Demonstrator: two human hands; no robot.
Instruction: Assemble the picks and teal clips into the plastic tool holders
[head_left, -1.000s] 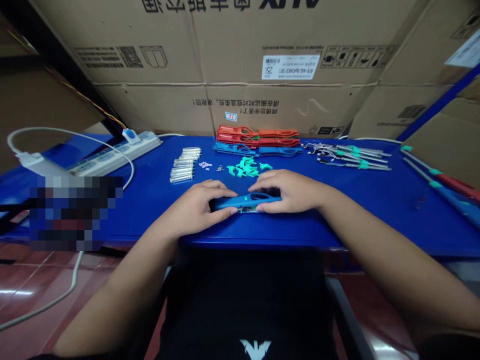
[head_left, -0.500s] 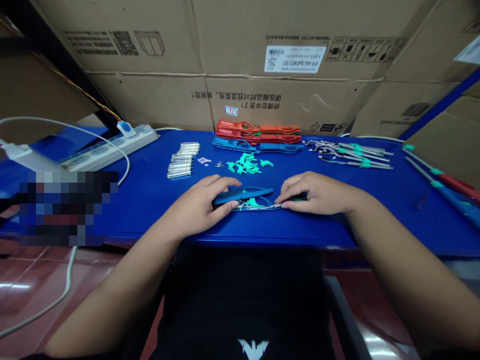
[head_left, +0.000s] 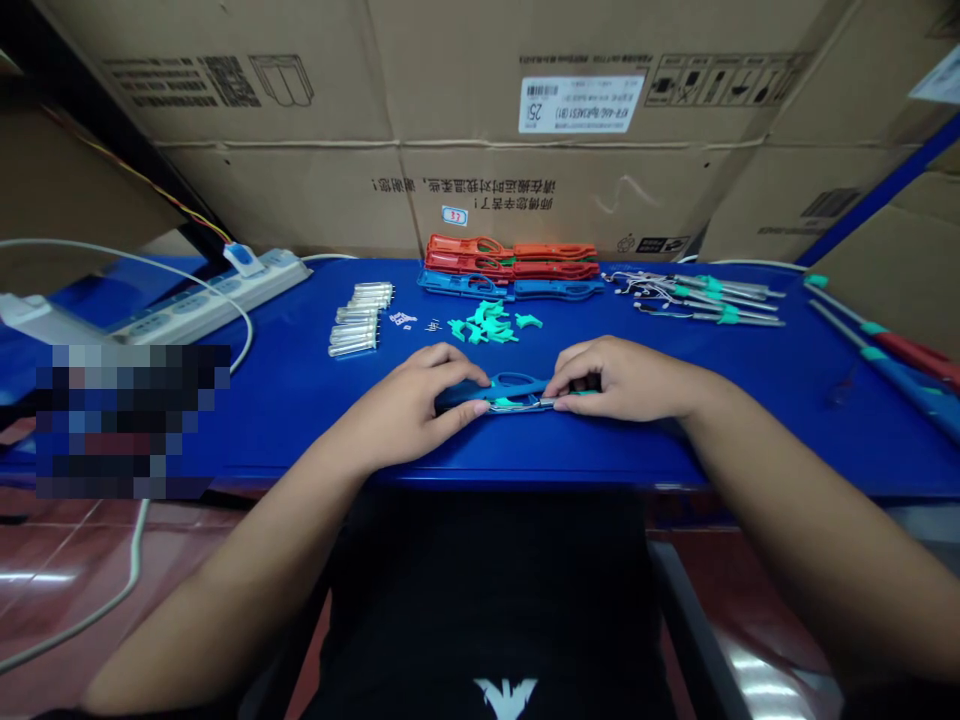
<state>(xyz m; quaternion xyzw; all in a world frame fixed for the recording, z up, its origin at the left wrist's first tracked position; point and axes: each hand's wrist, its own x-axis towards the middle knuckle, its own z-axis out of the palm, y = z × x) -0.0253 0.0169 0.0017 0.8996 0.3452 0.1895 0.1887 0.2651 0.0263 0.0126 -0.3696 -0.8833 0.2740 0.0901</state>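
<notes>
A blue plastic casing (head_left: 520, 389) lies near the table's front edge, its upper half resting over the lower one. Between the halves show a green piece and thin wires. My left hand (head_left: 424, 405) grips the casing's left end between thumb and fingers. On the right, my right hand (head_left: 619, 380) pinches the silvery rod (head_left: 546, 402) and the casing at its right part. The fingers hide both ends of the casing.
Behind lie green pieces (head_left: 491, 324), clear tubes (head_left: 356, 325), orange and red casings (head_left: 517, 250), and wired metal rods (head_left: 739, 305). A power strip (head_left: 217, 297) sits left; finished-looking tools (head_left: 911, 370) lie right. Cardboard (head_left: 465, 100) stands behind.
The blue upper half has come down closer over the lower half. My left fingers have moved slightly right along it, and my right fingers are nearer its right part.
</notes>
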